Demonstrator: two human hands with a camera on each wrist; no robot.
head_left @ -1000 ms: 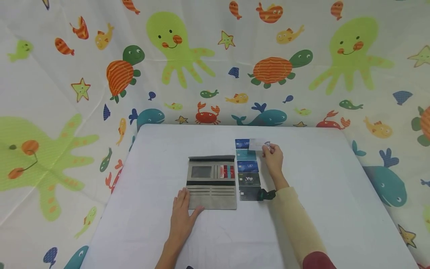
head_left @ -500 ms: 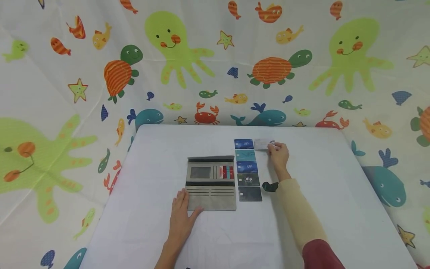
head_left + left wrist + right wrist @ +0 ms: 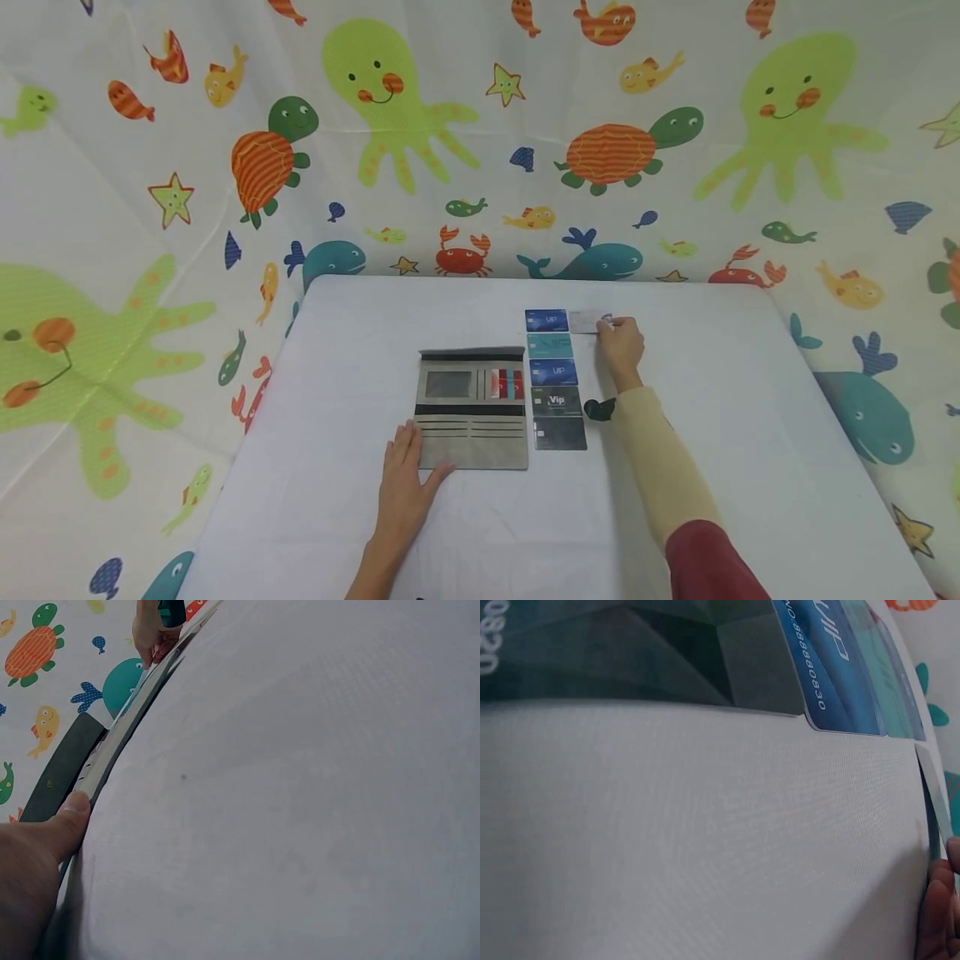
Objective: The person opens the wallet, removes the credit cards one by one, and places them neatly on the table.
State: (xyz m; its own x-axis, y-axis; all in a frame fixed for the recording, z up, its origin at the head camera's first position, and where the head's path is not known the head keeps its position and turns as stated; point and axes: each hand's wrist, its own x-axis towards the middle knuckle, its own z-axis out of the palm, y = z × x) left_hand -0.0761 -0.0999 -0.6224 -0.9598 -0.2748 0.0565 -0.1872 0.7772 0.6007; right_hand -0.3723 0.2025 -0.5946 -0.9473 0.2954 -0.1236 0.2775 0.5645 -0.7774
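An unfolded grey wallet [image 3: 472,454] lies on the white table in the head view. My left hand [image 3: 405,483] rests along its lower left edge, the fingers straight and the thumb at the near edge. In the left wrist view the thumb touches the wallet's side [image 3: 94,776]. Farther off to the right, my right hand [image 3: 622,346] pinches a pale grey card [image 3: 583,322] by its right end. That card is beside the top blue card [image 3: 546,321] of a column. In the right wrist view the pale card [image 3: 932,787] looks slightly tilted off the cloth.
Below the top blue card come a teal card [image 3: 549,346], another blue card [image 3: 552,372], a dark green card [image 3: 556,401] and a black card [image 3: 560,433]. Red-and-blue cards [image 3: 506,384] fill a wallet pocket. A patterned sea-animal curtain [image 3: 495,208] stands behind the table.
My right hand has carried the pale card to the right, from over the top blue card to beside it, and then held nearly still. My left hand has stayed on the wallet.
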